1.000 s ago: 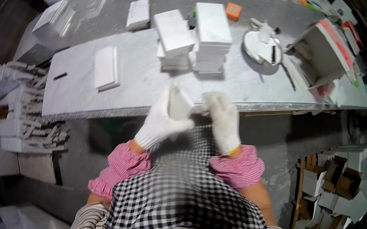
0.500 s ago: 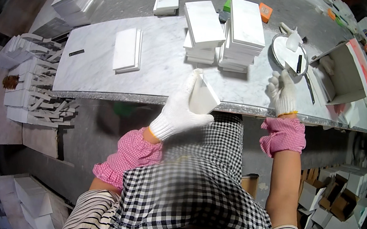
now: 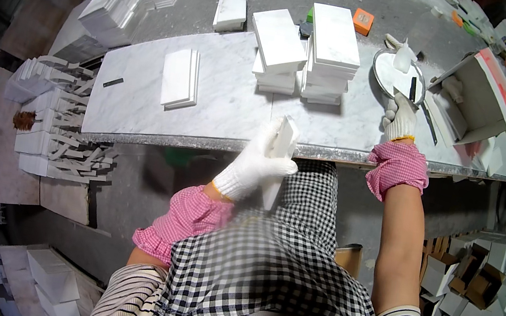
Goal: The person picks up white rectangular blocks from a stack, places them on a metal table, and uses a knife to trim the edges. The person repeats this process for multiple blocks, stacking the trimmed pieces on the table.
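My left hand (image 3: 255, 164), in a white knit glove, grips a white marble tile (image 3: 284, 140) at the table's front edge. The tile stands nearly on edge, its narrow side toward me. My right hand (image 3: 400, 120), gloved too, is at the near rim of a round metal plate (image 3: 381, 89) with white material in it. Its fingers are curled; what they hold, if anything, is hidden. A black flat strip (image 3: 413, 87) lies on the plate just beyond the fingertips, beside a translucent white bottle or bag (image 3: 405, 57). A long dark blade-like tool (image 3: 429, 123) lies right of that hand.
Two tile stacks (image 3: 281, 38) (image 3: 336, 34) stand mid-table. Further left lie a few leaning tiles (image 3: 179, 77) and a small black strip (image 3: 113, 82). An open box (image 3: 473, 102) stands at the right; an orange block (image 3: 362, 21) sits behind. Cartons (image 3: 472, 278) pile up below right.
My left hand has turned the tile from its broad face to near edge-on and come slightly nearer me. My right hand has reached the plate's near rim, its fingers more curled.
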### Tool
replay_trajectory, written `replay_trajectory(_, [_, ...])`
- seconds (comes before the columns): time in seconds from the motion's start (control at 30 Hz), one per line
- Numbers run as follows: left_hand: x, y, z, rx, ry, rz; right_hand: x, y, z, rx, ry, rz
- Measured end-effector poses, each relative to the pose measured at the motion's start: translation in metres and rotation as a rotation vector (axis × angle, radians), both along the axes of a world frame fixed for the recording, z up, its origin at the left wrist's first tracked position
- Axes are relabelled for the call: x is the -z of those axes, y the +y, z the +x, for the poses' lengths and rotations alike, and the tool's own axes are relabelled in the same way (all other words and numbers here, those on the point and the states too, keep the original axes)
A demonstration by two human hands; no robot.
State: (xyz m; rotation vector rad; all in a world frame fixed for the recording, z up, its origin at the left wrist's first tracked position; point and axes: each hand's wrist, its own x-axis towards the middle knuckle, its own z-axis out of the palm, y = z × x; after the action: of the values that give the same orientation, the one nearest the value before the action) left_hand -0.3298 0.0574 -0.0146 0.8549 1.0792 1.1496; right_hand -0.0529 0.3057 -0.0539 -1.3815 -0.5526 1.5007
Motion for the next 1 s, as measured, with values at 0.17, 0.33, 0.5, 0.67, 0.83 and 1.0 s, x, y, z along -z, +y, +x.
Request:
replay_trajectory(0.17, [-0.006, 0.003, 0.005, 0.007, 0.061, -0.016, 0.001, -0.009, 0.006, -0.032, -0.002, 0.028])
replay_trajectory(0.33, [-0.001, 0.017, 0.012, 0.035, 0.028, -0.103, 0.003, -0.030, 0.018, -0.047, 0.017, -0.109])
replay_trajectory(0.5, [-0.004, 0.047, 0.032, 0.179, 0.090, -0.091, -0.006, -0.048, 0.028, -0.076, -0.005, -0.095])
replay_trajectory(0.67, [-0.007, 0.087, 0.051, 0.420, 0.243, 0.080, -0.011, -0.058, 0.031, -0.056, 0.033, -0.055])
replay_trajectory(0.83, [-0.012, 0.109, 0.054, 0.522, 0.166, -0.211, -0.020, -0.053, 0.018, -0.017, -0.033, -0.099])
replay_trajectory(1.0, [-0.021, 0.131, 0.057, 0.617, 0.182, -0.276, -0.027, -0.056, 0.015, 0.026, -0.102, -0.192])
